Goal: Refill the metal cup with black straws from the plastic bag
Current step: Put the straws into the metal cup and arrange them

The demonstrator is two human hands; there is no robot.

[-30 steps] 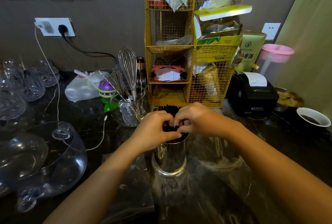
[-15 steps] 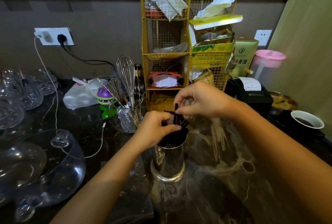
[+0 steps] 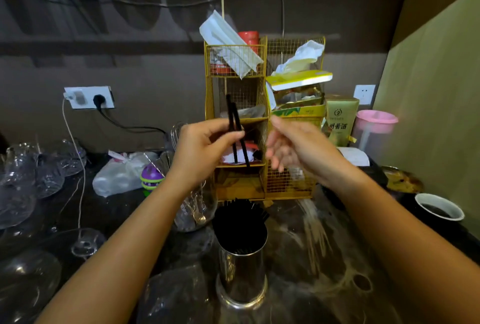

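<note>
The shiny metal cup (image 3: 242,275) stands on the dark counter near the middle, packed with black straws (image 3: 240,227) that stick out of its top. High above the cup, my left hand (image 3: 202,152) pinches two black straws (image 3: 235,131), held upright and crossing in a narrow V. My right hand (image 3: 296,149) hovers just right of them, blurred, fingers spread and holding nothing. A clear plastic bag (image 3: 176,295) lies flat on the counter to the left of the cup's base.
A yellow wire rack (image 3: 288,180) full of packets stands right behind the hands. A glass jar with a whisk (image 3: 194,209) sits left of the cup. Glassware (image 3: 28,188) crowds the left side. A paper cup (image 3: 439,210) and a black printer stand on the right.
Both hands have lifted from the cup's mouth to well above it. The left hand now holds two straws pulled up out of the cup; the right hand has let go and opened.
</note>
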